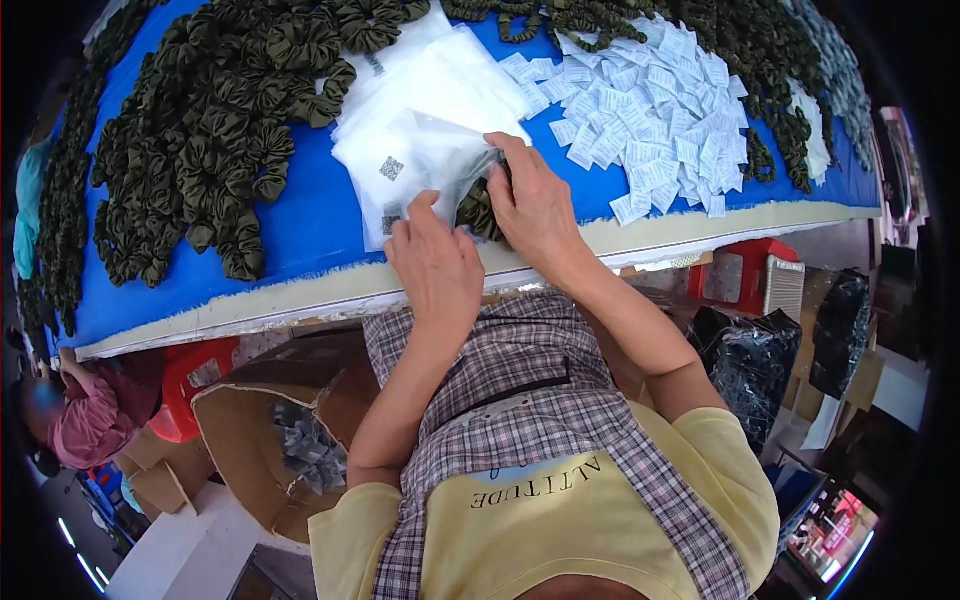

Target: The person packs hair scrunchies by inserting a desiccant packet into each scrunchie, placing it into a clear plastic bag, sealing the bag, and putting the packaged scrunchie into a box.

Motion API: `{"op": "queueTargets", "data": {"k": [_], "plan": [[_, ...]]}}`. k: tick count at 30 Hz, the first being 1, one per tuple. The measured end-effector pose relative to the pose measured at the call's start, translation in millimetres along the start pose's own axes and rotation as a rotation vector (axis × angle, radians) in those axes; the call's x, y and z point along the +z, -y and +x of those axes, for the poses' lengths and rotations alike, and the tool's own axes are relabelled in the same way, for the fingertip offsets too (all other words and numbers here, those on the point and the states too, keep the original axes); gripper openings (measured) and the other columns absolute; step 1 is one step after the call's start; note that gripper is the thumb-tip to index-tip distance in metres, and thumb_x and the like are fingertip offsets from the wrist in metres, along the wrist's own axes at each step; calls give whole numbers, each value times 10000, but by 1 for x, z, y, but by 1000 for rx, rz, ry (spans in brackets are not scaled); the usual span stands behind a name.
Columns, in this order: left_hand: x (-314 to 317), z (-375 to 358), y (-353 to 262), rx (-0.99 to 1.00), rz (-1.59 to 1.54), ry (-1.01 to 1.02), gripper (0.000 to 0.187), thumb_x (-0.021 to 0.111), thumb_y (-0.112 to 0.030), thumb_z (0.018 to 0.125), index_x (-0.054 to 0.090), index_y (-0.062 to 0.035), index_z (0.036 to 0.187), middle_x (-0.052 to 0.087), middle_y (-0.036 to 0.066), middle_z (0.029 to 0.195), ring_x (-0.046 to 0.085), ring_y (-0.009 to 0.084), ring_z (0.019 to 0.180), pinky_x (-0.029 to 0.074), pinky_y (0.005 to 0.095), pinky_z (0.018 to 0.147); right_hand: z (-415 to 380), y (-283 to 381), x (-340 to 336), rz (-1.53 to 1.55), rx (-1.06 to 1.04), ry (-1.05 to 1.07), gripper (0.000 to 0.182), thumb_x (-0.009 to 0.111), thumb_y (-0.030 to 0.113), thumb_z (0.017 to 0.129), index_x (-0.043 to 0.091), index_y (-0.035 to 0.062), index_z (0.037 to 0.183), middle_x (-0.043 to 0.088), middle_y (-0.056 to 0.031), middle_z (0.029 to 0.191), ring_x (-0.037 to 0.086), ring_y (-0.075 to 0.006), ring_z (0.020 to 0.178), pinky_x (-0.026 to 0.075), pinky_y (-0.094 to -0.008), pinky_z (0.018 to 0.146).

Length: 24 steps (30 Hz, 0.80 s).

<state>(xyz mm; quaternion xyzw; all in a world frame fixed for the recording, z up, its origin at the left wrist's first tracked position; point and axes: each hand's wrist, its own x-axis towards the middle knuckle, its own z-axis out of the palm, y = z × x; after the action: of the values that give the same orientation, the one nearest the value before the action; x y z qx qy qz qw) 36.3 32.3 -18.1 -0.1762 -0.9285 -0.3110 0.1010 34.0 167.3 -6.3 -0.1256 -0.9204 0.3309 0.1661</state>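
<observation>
A clear plastic bag (437, 150) is between my hands over a stack of white printed bags (375, 190) on the table. My left hand (437, 262) is closed at the bag's lower edge, fingertips pinching the plastic. My right hand (535, 205) curls around a dark green scrunchie (478, 210) at the bag's right side, with its index finger on the plastic. Part of the scrunchie is hidden behind the bag and fingers. A big pile of dark green scrunchies (215, 140) lies to the left of the stack.
Small white printed labels (645, 110) are heaped on the right of the blue tabletop (325, 215). More scrunchies (775, 65) lie beyond them. Below the table stand an open cardboard box (235, 440) and red stools (735, 275). Another person (100, 410) is at the far left.
</observation>
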Motion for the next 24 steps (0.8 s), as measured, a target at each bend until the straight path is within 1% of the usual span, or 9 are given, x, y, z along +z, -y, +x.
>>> {"op": "queueTargets", "data": {"k": [3,7,8,12,13,17,22,23,24], "plan": [[6,1,-7,85,-9,-5,537,636,27,812,463,-14,1319,552,80,837,524,256,772,441,379,819,4,2,5,-57,27,-48,427,599,44,947,519,55,1366,686,-185,1038,656,-288,724,526,-370,652],[10,2,-31,62,-210,20,542,629,55,814,455,17,1326,584,139,939,546,280,755,469,387,788,15,4,1,122,235,-53,487,640,75,932,469,22,1385,689,-191,970,651,-269,705,523,-374,650],[7,6,-31,65,-215,21,542,629,55,814,455,17,1326,584,139,939,546,280,755,469,387,788,13,1,-3,119,237,-57,487,640,75,932,469,22,1385,689,-191,970,651,-269,705,523,-374,650],[-12,22,-20,-160,-456,111,545,585,98,821,435,4,1336,548,104,870,538,219,688,483,337,675,4,-24,-37,540,66,189,541,690,122,911,441,5,1378,683,-165,830,629,-247,639,507,-374,610],[-14,23,-20,-165,-457,107,545,585,98,821,435,4,1336,548,104,870,538,219,688,483,337,675,3,-20,-38,539,64,195,541,690,122,911,441,5,1378,683,-165,830,629,-247,639,507,-374,610],[-19,23,-24,-194,-636,154,550,563,112,822,427,-18,1339,506,72,816,538,175,687,492,314,649,-1,5,-44,142,234,74,554,733,161,884,463,21,1347,649,-109,695,588,-215,576,477,-344,572],[-9,1,-16,-198,-681,71,575,565,125,825,402,-24,1355,507,71,841,530,161,692,505,302,660,-1,-3,-24,-44,291,-39,555,743,185,863,451,22,1305,618,-75,640,592,-234,570,476,-346,569],[-10,0,-16,-199,-677,70,575,565,125,825,402,-24,1355,507,71,841,530,161,692,505,302,660,-1,-2,-25,-40,290,-37,555,743,185,863,451,22,1305,618,-75,640,592,-234,570,476,-346,569],[-11,-2,-15,-265,-719,92,579,573,124,830,392,-21,1361,508,78,873,552,157,703,507,286,669,-2,-1,-29,12,266,0,514,735,179,863,467,30,1276,618,-76,634,596,-239,564,475,-346,566]]}}
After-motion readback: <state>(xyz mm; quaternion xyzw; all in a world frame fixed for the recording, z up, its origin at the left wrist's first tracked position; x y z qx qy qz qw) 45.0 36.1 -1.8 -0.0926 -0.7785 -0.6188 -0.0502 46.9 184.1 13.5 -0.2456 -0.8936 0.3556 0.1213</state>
